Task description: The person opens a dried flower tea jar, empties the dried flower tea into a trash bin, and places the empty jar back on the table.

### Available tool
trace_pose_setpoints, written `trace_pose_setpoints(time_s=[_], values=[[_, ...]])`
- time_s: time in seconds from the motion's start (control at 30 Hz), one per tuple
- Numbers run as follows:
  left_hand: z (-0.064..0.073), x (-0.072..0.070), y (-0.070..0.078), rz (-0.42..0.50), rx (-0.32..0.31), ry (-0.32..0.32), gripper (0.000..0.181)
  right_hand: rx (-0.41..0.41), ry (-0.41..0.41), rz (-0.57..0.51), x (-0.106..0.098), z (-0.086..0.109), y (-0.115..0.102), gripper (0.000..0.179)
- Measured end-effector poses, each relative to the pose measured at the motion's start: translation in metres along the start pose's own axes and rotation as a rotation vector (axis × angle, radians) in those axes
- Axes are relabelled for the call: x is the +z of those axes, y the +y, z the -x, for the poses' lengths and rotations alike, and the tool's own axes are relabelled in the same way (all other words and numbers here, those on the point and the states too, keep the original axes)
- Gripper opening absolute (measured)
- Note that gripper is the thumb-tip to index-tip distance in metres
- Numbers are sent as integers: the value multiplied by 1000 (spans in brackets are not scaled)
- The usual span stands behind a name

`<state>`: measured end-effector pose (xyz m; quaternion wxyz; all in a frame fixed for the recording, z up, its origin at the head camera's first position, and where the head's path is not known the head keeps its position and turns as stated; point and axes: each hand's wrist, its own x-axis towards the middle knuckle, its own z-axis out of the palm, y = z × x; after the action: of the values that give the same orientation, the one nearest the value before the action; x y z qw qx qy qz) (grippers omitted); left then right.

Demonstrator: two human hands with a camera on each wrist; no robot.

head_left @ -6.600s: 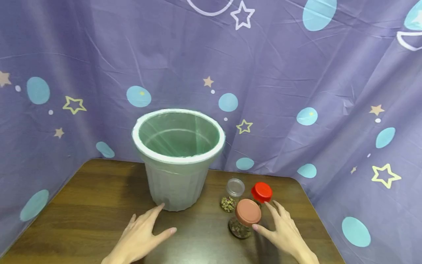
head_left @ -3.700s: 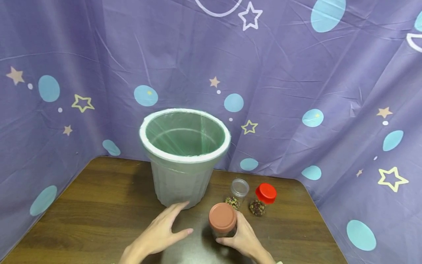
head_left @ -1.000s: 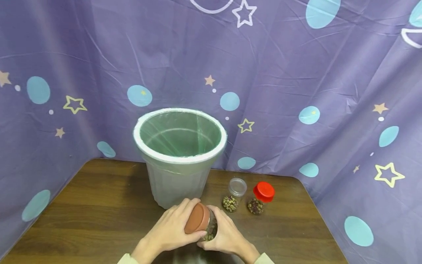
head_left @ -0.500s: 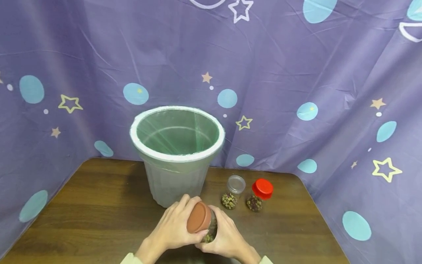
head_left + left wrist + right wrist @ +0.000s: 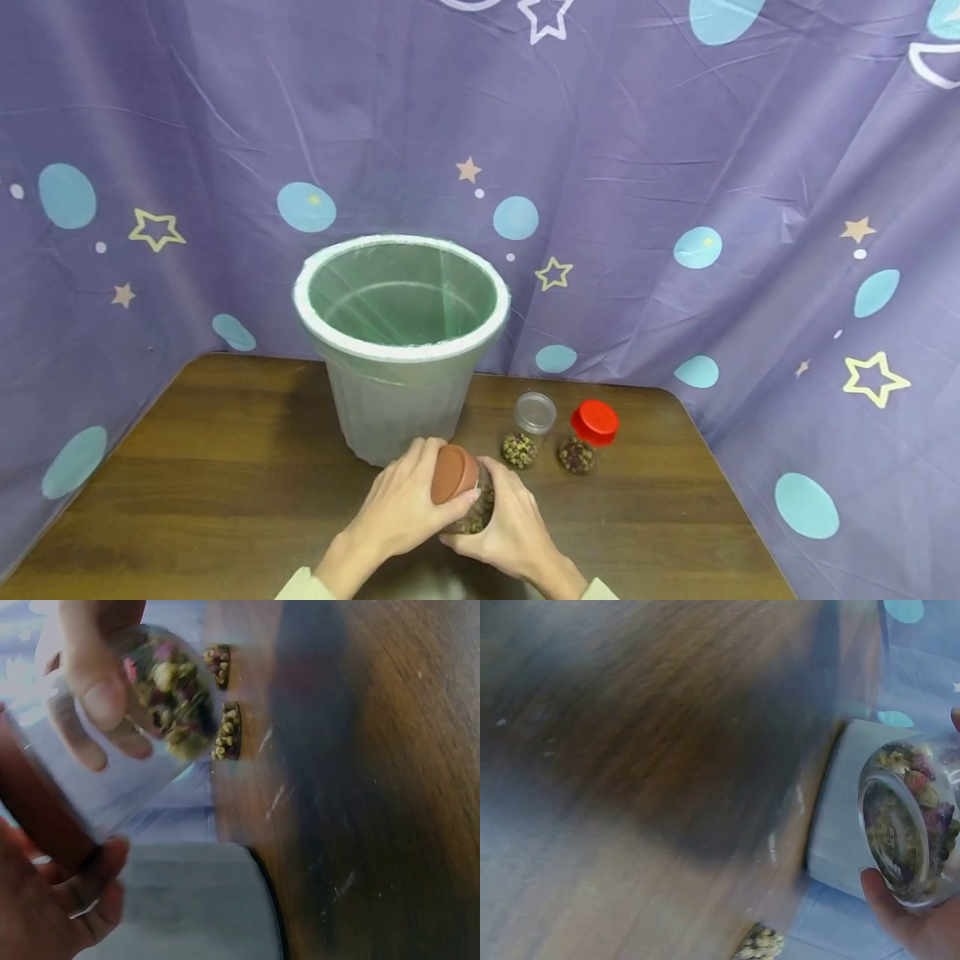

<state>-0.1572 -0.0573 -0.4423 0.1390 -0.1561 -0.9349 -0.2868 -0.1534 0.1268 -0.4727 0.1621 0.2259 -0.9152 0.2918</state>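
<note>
A clear jar [image 5: 480, 510] of dried flower buds is held tilted in front of the bin. My left hand [image 5: 405, 504] grips its brown lid [image 5: 452, 477], with the thumb across the lid's near edge. My right hand [image 5: 513, 525] holds the jar's body from the right, fingers behind and thumb below. In the left wrist view the buds [image 5: 176, 694] lie toward the jar's base, and the lid [image 5: 45, 795] is still on the jar. The right wrist view shows the jar's round base [image 5: 896, 829] off the table. Part of the lid is hidden by the left fingers.
A large grey-green bin [image 5: 401, 392] with a white rim stands behind the hands. To its right are two small jars of dried buds, one clear-lidded [image 5: 530, 425] and one red-lidded [image 5: 592, 425]. The wooden table [image 5: 187, 500] meets a purple patterned curtain [image 5: 637, 167] at the back.
My right hand took the brown-lidded jar from beside the small jars and brought it left. My left hand then closed on its lid, and the jar tipped over. Lately both hands barely move.
</note>
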Motion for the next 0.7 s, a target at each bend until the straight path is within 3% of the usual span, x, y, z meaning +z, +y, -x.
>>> trace_pose_setpoints(time_s=[0.2, 0.37, 0.53, 0.7], values=[[6, -9, -9, 74, 40, -190, 93, 15, -64, -34, 2, 5, 11, 90], [7, -23, -14, 126, 182, -287, 110, -5, -99, -49, -3, 5, 17, 92], [5, -35, -13, 156, 336, -341, 109, -41, -126, -50, -7, 5, 19, 94], [5, -40, -11, 204, 332, -419, 94, -66, -133, -38, -8, 6, 18, 94]])
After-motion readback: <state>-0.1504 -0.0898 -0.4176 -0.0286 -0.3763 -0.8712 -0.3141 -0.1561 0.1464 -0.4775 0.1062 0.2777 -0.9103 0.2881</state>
